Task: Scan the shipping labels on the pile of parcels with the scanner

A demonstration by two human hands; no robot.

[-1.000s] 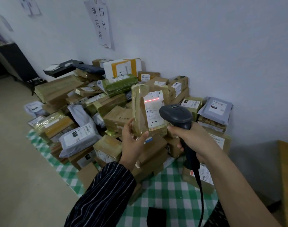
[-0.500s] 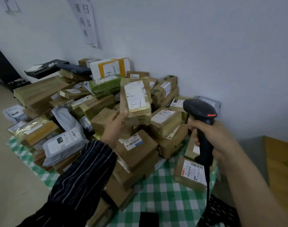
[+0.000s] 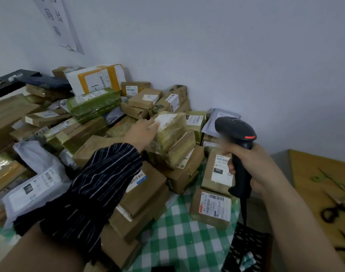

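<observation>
Near edge: green-checked tabletop point(image 3: 177, 232) with loose boxes on it. One flat box point(image 3: 211, 209) lies closest, label up.

Right hand point(image 3: 254, 169): clenched round the handle of the scanner point(image 3: 236, 134), held just right of the pile and above the tabletop. It touches no parcel. Cable point(image 3: 244, 209) hangs from the handle base.

Scanner orientation: long axis is the handle, near upright, leaning a little. Head is on top, with its nose turned left and away, toward the pile point(image 3: 101, 122). No red line shows on any label.

Left hand point(image 3: 142, 132): reaches over the pile and lies on a tape-wrapped parcel point(image 3: 171, 134) at the top middle. Its fingertips point(image 3: 157, 123) touch the edge of that parcel's label point(image 3: 166, 118). The frame is blurred here and the thumb is hidden, so I cannot tell whether the hand grips the parcel or only rests on it. The parcel sits tilted on the boxes below, label up.

Progress (judgement): no separate done stack is visible, so the count scanned is unknown. Dozens of parcels lie heaped back to the wall point(image 3: 246, 55), many with labels showing. Most of the work looks still ahead. No scan seems under way at this moment.
</observation>
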